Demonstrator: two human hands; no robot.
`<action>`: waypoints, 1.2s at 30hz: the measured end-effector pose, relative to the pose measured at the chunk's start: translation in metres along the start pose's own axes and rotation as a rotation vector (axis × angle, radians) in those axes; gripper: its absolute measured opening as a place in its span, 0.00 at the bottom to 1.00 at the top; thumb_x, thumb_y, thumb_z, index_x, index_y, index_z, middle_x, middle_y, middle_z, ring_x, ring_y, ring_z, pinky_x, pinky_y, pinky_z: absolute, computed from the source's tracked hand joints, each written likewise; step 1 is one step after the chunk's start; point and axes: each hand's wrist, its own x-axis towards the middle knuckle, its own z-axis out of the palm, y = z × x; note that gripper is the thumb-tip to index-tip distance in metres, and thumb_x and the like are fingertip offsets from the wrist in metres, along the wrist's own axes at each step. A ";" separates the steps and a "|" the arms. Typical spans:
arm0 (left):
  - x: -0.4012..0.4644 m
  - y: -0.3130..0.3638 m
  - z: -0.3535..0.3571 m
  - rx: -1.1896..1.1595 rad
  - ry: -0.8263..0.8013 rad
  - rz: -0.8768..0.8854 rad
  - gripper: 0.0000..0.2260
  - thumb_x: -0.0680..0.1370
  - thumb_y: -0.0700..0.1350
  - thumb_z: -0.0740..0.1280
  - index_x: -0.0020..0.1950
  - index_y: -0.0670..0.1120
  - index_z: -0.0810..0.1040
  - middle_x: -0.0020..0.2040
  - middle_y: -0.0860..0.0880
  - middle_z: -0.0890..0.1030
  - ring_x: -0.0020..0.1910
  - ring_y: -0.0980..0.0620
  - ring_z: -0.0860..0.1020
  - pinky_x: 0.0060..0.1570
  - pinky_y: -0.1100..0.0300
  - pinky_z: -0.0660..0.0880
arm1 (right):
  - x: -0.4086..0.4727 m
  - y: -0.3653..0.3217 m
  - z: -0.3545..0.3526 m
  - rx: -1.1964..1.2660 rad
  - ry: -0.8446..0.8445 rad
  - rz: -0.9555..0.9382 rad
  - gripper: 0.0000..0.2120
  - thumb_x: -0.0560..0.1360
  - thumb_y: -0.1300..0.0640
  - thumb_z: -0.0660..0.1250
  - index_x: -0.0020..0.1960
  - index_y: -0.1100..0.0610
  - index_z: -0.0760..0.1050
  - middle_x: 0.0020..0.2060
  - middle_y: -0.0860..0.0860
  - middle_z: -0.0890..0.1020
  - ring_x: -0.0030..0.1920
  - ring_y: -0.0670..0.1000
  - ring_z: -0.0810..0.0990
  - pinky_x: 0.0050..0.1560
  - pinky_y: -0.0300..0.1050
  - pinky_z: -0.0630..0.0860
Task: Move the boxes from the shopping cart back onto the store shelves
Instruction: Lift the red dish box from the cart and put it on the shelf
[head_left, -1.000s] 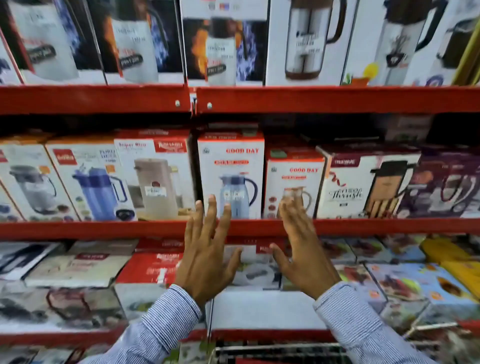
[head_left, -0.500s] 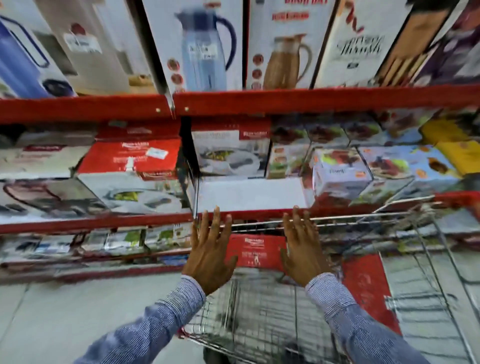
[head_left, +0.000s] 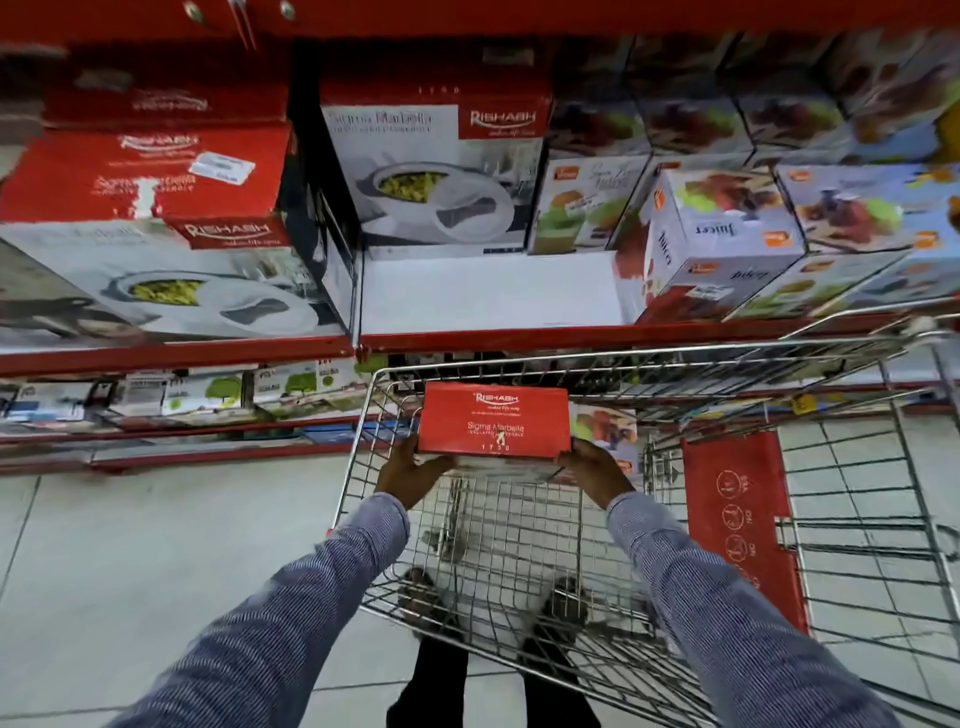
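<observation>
Two boxes in cart (head_left: 883, 519): red Rishabh box (head_left: 493, 421), clasped between left hand (head_left: 410, 475) and right hand (head_left: 592, 467); juicer box (head_left: 605, 426) beyond right hand.

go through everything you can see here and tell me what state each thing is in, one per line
Red Rishabh box: in the cart, red top up, held at both ends.
Left hand: grip on the box's left end.
Right hand: grip on its right end.
Shopping cart: parked against the shelves, juicer box behind the red one.
Shelf: white gap free in front of a matching Rishabh box.
</observation>
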 end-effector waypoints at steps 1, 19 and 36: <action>-0.006 0.007 -0.002 0.017 0.012 -0.003 0.28 0.63 0.58 0.76 0.59 0.48 0.78 0.56 0.46 0.82 0.57 0.44 0.79 0.60 0.53 0.73 | -0.001 -0.003 0.001 0.045 0.013 -0.005 0.14 0.76 0.56 0.64 0.61 0.52 0.76 0.59 0.56 0.81 0.57 0.57 0.79 0.63 0.55 0.73; -0.152 0.109 -0.084 -0.095 0.451 0.334 0.13 0.71 0.55 0.74 0.48 0.48 0.84 0.40 0.50 0.85 0.37 0.52 0.82 0.46 0.55 0.80 | -0.121 -0.097 -0.058 0.135 0.371 -0.411 0.09 0.73 0.49 0.69 0.47 0.51 0.85 0.24 0.44 0.83 0.27 0.43 0.80 0.34 0.46 0.79; -0.194 0.218 -0.152 -0.260 0.726 0.644 0.11 0.73 0.55 0.72 0.40 0.48 0.83 0.35 0.54 0.84 0.36 0.55 0.82 0.42 0.56 0.80 | -0.153 -0.237 -0.098 0.294 0.494 -0.670 0.16 0.72 0.55 0.71 0.59 0.59 0.80 0.49 0.55 0.86 0.43 0.51 0.86 0.48 0.46 0.83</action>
